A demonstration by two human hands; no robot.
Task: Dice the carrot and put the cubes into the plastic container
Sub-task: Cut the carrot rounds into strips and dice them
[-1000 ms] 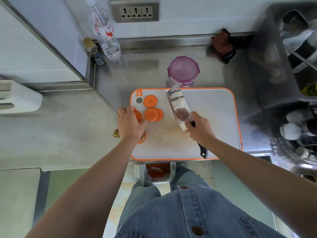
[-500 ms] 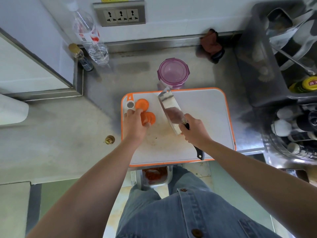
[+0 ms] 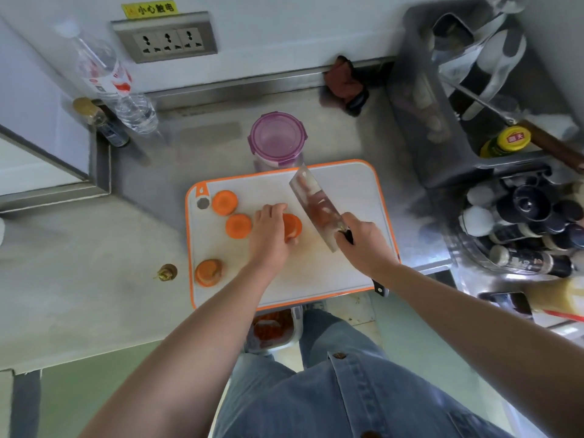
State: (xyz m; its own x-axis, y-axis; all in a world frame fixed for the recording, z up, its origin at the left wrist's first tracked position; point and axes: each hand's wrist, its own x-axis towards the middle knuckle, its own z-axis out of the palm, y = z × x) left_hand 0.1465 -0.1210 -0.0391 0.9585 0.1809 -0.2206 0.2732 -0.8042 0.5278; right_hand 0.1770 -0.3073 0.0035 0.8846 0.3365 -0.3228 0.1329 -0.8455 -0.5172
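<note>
L hand (image 3: 270, 233) curled over a carrot stack (image 3: 292, 226) mid cutting board (image 3: 354, 197), holding it. R hand (image 3: 363, 245) grips the cleaver (image 3: 316, 205) just right of it. Plastic container (image 3: 278, 139), lid on, sits behind the board.

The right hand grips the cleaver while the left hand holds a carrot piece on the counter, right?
No. The head view shows the right hand gripping the cleaver while the left hand holds a carrot piece on the cutting board, not the counter.
</note>
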